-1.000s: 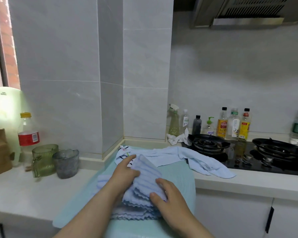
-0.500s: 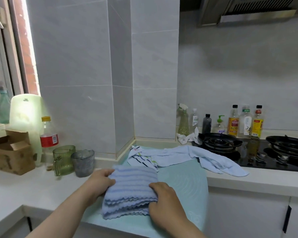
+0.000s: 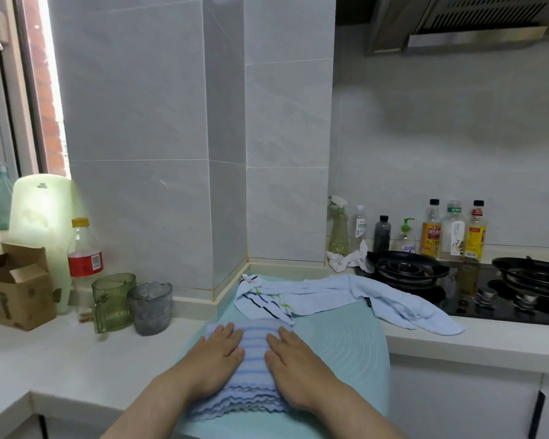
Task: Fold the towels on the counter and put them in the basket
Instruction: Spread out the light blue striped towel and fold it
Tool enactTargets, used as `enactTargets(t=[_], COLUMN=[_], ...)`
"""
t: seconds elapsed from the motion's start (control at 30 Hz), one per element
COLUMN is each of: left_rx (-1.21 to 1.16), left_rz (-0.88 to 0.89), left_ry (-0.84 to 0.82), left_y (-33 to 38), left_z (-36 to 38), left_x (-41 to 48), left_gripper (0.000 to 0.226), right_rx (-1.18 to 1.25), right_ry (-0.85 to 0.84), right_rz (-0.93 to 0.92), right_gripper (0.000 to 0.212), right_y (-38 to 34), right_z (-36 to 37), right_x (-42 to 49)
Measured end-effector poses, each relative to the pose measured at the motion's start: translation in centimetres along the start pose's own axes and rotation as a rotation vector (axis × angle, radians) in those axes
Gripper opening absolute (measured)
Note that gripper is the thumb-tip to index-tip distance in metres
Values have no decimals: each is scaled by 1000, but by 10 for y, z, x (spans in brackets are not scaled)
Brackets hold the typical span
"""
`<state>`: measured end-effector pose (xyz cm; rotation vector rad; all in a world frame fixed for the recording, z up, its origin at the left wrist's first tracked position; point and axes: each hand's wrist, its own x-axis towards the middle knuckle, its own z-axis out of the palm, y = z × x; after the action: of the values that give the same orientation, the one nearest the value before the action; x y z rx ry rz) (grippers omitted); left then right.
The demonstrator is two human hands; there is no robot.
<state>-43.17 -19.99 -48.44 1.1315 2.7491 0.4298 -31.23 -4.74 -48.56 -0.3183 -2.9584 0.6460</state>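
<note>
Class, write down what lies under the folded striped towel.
A pale green mat shows around the folded striped towel; the patch beneath is covered. The left hand and right hand lie flat on top.

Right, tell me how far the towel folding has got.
Done: the ribbed blue-striped towel is folded into a thick stack on the pale green mat. In hand: the left hand and right hand press flat on it. To do: the long light-blue towel and the white striped towel behind lie unfolded. No basket is in view.
</note>
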Motion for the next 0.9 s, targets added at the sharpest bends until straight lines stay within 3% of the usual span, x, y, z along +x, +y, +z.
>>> enactTargets(t=[0.1,0.2,0.23,0.33,0.43,0.5,0.63,0.67,0.73,0.77,0.83,0.9], left_rx=[-78,-61,-43,4,-7,-33,-86,-123,-232,-283,-379,-460], left_rz=[-13,-12,-11,-12,-1,-1,-3,1,11,27,100,153], left_ry=[-36,-60,-57,-42,-29,-19,18,41,179,284,436,401], left_y=[-13,-15,-15,-15,-18,-18,-16,-15,-10,-8,0,10], left_z=[7,12,14,18,22,21,23,20,10,0,-29,-62], left_x=[7,12,13,13,12,10,2,-2,-8,-11,-15,-20], left_gripper=[57,57,57,57,58,66,102,102,70,65,81,100], right_rx=[-15,-10,17,269,1136,1459,1249,1127,905,818,724,667], right_ry=[-10,-32,-41,39,161,137,83,121,218,238,227,209], right_rz=[14,21,21,96,391,505,503,450,290,202,40,-86], right_gripper=[119,125,117,63,41,20,24,20,26,31,46,55], right_y=[8,9,8,4,2,-3,-16,-18,-20,-23,-24,-24], right_z=[5,7,6,6,-5,-14,-10,-10,-15,-22,-36,-52], right_x=[1,-1,-2,-2,7,7,8,7,4,-1,-10,-18])
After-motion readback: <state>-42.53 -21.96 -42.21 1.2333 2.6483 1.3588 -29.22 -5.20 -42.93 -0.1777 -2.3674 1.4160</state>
